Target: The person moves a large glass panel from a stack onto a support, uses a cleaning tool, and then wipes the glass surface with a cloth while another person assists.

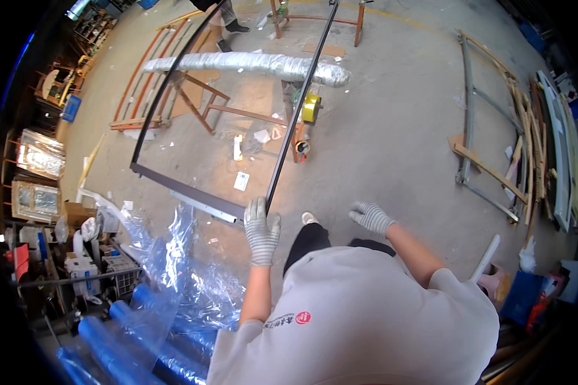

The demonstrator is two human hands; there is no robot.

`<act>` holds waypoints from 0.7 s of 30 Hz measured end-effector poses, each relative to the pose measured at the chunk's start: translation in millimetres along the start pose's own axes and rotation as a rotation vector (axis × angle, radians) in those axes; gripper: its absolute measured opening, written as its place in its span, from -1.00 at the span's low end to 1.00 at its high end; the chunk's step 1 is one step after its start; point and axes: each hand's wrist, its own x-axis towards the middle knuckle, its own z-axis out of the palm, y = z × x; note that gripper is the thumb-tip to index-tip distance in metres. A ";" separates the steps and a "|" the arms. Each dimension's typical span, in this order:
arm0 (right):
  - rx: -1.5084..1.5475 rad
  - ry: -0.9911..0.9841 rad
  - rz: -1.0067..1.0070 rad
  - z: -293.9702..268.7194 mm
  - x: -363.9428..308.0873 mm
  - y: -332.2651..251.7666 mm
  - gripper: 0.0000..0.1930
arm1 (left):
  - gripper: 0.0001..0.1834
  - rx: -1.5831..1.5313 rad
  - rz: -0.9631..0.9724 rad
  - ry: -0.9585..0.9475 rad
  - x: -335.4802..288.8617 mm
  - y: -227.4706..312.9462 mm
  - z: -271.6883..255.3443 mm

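A large dark rectangular window or door frame (pixel 199 192) stretches away from me, over a trestle padded with clear wrap (pixel 257 63). My left hand (pixel 261 236), in a grey-striped white glove, lies at the frame's near right corner with its fingers stretched out and thumb apart. Whether it presses on the corner or only rests there is hard to make out. Off to the right, my right hand (pixel 371 218) hangs in the air in a matching glove, fingers extended and holding nothing. A light metal strip (pixel 205 206) runs along the frame's near edge.
Crumpled clear film (pixel 186 256) and blue wrapped rolls (pixel 119 340) lie at the near left. A yellow tape roll (pixel 311 108) hangs by the trestle. Metal frames (pixel 469 96) and long strips (pixel 559 154) lie at right. Another person's leg (pixel 221 29) shows at the far end.
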 end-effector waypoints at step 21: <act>1.190 0.292 0.279 -49.2 480.7 -7.4 -0.70 | -0.52 -0.526 -0.456 -0.287 175.5 40.0 52.4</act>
